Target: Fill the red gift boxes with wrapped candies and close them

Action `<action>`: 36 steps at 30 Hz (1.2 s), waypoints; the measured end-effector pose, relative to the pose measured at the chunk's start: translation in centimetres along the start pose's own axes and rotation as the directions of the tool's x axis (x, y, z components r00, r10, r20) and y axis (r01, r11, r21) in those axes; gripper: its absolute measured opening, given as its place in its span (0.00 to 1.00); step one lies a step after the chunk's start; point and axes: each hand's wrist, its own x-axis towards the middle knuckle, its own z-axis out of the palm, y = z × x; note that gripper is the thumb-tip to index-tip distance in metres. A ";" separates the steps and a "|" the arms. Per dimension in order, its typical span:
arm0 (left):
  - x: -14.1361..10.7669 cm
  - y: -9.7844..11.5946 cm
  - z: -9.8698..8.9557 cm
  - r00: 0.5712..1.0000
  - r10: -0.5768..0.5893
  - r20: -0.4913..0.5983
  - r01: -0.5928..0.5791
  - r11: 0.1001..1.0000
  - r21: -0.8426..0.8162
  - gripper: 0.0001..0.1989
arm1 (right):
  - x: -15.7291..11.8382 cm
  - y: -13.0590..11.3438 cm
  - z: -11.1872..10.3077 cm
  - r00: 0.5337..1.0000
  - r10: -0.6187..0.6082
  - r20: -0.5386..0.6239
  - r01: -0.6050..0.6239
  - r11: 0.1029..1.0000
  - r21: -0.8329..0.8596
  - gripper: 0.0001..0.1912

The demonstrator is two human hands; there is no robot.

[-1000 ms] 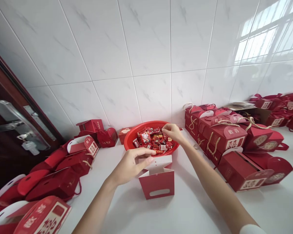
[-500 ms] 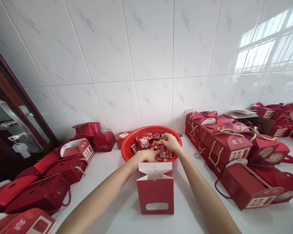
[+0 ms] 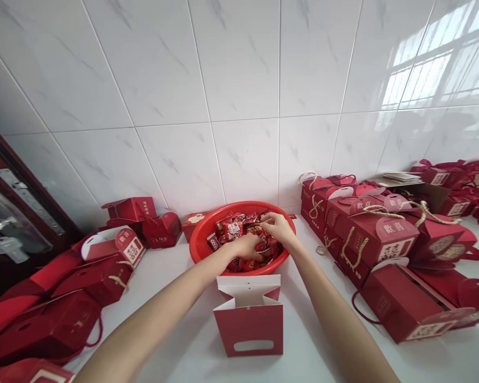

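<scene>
A round red plastic basket [image 3: 199, 242] full of red-wrapped sweets [image 3: 234, 227] stands near the wall. Both hands are inside it. My left hand [image 3: 247, 247] rests low among the sweets, its fingers curled; whatever they grip is hidden. At the basket's right side, my right hand [image 3: 277, 227] reaches down with bent fingers, their tips on the sweets, and I cannot make out what they hold. Directly in front of the basket, between my forearms, an open red box [image 3: 249, 324] stands upright, with its white inside showing and an oval cutout low on its front.
Red gift boxes [image 3: 75, 319] line the left side, beside a dark door with keys [image 3: 10, 247]. More boxes with rope handles [image 3: 367, 234] are stacked at the right. A tiled wall [image 3: 243, 159] rises behind the white table [image 3: 191, 340].
My left hand has lifted slightly and its fingers are more curled. My right hand stays over the basket's right side. The whole view has shifted a little.
</scene>
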 end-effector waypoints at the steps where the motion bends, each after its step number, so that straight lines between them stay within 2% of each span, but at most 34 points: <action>1: 0.0 0.0 -0.2 1.000 0.005 -0.012 -0.005 1.000 -0.014 0.13 | 0.0 0.0 0.0 1.000 0.006 -0.004 -0.006 1.000 0.011 0.04; 5: -0.3 -0.2 -1.6 0.996 0.029 -0.087 -0.037 0.995 -0.095 0.14 | 0.1 -0.1 -0.1 1.000 0.015 -0.015 -0.014 0.998 0.059 0.04; 8: -0.5 -0.7 -2.4 0.991 0.024 -0.131 -0.050 0.979 -0.196 0.19 | 0.0 -0.5 -0.1 1.000 0.004 0.001 -0.004 0.996 0.091 0.05; 14: -1.0 0.0 -2.4 0.992 -0.033 -0.121 -0.038 0.838 -0.545 0.24 | -0.4 -0.7 -0.5 0.985 -0.074 0.158 0.048 0.986 0.161 0.15; 17: -1.2 0.9 -2.7 0.988 -0.064 -0.141 -0.041 0.767 -0.641 0.22 | -0.5 -0.6 -0.7 0.996 -0.065 0.064 0.052 0.980 0.190 0.19; 20: -1.3 1.2 -3.3 0.967 -0.151 -0.206 -0.047 0.689 -0.723 0.20 | -0.6 -0.7 -0.8 0.998 -0.017 -0.059 0.029 0.977 0.212 0.16; 23: -1.2 0.8 -3.6 0.939 -0.188 -0.288 -0.089 0.676 -0.731 0.19 | -0.7 -0.9 -0.9 0.994 0.004 -0.112 0.022 0.973 0.230 0.12; 28: -1.0 0.0 -3.3 0.922 -0.171 -0.348 -0.133 0.705 -0.697 0.20 | -0.7 -0.7 -0.7 0.998 -0.016 -0.063 0.028 0.981 0.191 0.09; 30: -0.9 -0.2 -3.1 0.921 -0.138 -0.364 -0.151 0.736 -0.660 0.22 | -0.5 -0.4 -0.7 0.996 -0.006 -0.090 0.019 0.989 0.146 0.09; 33: -0.8 -0.3 -3.0 0.910 -0.082 -0.407 -0.207 0.761 -0.615 0.25 | -0.2 0.0 -0.6 0.983 -0.010 -0.181 0.027 0.996 0.091 0.12; 36: -0.7 -0.3 -3.0 0.878 -0.047 -0.477 -0.261 0.787 -0.559 0.23 | -0.1 0.1 -0.6 0.990 -0.066 -0.128 0.076 0.995 0.072 0.15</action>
